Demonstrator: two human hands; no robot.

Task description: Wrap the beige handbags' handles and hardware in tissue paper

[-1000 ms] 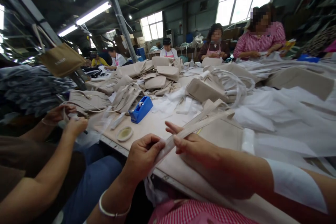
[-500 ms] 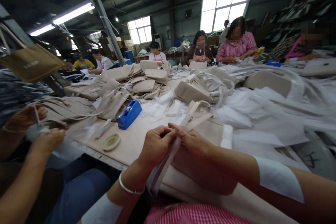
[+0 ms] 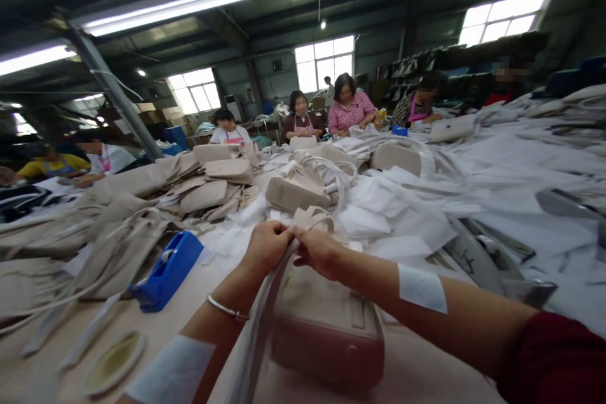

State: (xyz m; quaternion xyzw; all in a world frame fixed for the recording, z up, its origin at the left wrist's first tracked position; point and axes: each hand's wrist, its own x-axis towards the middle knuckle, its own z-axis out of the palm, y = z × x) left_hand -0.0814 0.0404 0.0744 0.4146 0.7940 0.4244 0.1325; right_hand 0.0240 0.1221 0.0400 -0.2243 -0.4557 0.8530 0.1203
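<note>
My left hand (image 3: pixel 269 246) pinches a bag strap (image 3: pixel 265 322) wrapped in thin white material, which hangs down toward me. Right beside it, my right hand (image 3: pixel 316 252) closes on the same strap, the fingertips of both hands touching. The strap belongs to a beige bag (image 3: pixel 329 328) lying on the table under my right forearm; its lower side looks reddish brown in shadow. A looped strap end (image 3: pixel 313 219) shows just beyond my fingers. What lies between my fingertips is partly hidden.
A blue tape dispenser (image 3: pixel 168 271) and a round dish (image 3: pixel 115 363) stand left on the table (image 3: pixel 194 328). Beige bags (image 3: pixel 206 196) pile up beyond them. White wrapping sheets (image 3: pixel 392 208) and a grey dispenser (image 3: pixel 497 259) lie to the right. Several people sit across the table.
My view has swung right, so the neighbour's hands at the left have left the picture. Both my hands are still on the strap, and the bag beneath now shows more fully.
</note>
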